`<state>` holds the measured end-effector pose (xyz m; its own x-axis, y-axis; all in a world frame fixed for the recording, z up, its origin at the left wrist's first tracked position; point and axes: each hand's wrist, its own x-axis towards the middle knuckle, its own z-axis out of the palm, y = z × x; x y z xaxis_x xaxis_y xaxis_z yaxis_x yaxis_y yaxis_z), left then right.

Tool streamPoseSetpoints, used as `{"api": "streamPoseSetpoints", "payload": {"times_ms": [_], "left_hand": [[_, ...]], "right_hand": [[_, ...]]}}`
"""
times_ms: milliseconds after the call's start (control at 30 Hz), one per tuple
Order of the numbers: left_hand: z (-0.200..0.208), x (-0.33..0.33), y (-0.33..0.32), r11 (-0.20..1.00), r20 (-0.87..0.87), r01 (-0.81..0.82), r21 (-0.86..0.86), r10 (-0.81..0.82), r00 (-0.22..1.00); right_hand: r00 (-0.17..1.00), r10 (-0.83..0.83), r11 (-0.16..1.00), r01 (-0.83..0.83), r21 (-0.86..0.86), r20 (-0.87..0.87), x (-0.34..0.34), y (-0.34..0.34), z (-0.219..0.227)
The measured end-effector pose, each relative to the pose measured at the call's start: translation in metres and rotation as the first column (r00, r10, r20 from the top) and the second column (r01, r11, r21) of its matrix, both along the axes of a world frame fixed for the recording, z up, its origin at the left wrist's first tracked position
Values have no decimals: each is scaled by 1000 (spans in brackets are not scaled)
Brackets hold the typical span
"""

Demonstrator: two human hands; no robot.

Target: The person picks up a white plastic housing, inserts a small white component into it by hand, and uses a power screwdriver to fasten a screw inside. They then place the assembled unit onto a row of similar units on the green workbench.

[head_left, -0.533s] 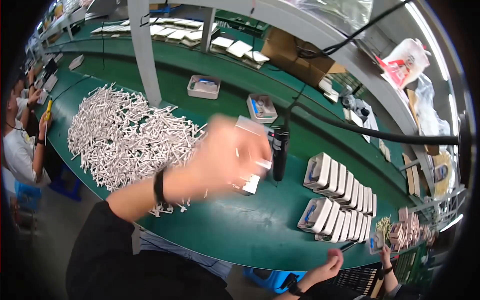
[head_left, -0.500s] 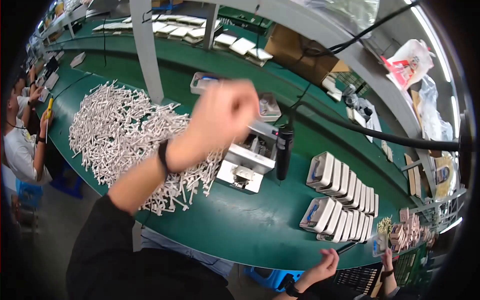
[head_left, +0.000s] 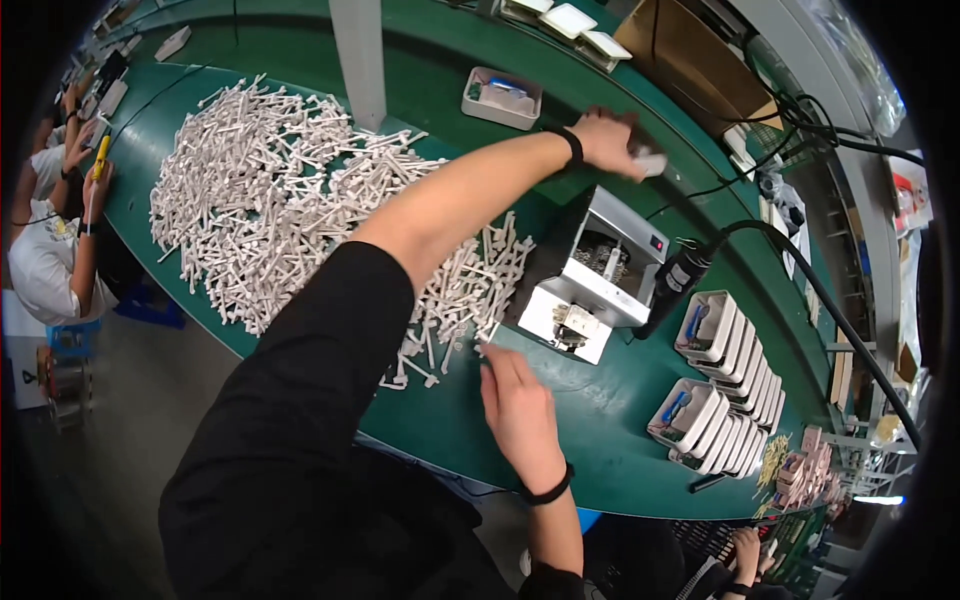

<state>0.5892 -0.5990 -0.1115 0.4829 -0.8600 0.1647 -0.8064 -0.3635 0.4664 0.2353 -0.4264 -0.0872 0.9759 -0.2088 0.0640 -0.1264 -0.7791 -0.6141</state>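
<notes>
White rods (head_left: 225, 215) lie heaped at frame left, presumably for easy reach; our left hand (head_left: 608, 143) meets a blurred pale item (head_left: 651, 164), our right hand (head_left: 520, 405) beside rods; both grips we cannot tell.

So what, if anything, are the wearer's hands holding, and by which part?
The left hand seems to hold a pale object by one edge, though blurred. The right hand is near white pegs; any hold cannot be told.

Left hand (head_left: 608, 146) stretched far forward; right hand (head_left: 524, 412) nearer body.
</notes>
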Motion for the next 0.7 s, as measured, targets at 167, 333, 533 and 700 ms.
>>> {"api": "streamPoseSetpoints", "payload": {"times_ms": [167,333,533,700], "left_hand": [[78,24,125,880,-706,-185,-438,-209,677],[115,-47,220,688,-768,-342,-640,-592,245],[134,-108,348,540,-621,-417,-731,-780,78],[125,-158,417,493,-565,-579,-650,-822,-67]], "right_hand": [[999,-31,951,18,-308,-38,53,26,-34],[988,-138,932,152,-328,64,44,12,-40],[981,-171,943,190,-274,93,46,20,-41],[978,-175,957,197,-212,116,58,30,-36]]}}
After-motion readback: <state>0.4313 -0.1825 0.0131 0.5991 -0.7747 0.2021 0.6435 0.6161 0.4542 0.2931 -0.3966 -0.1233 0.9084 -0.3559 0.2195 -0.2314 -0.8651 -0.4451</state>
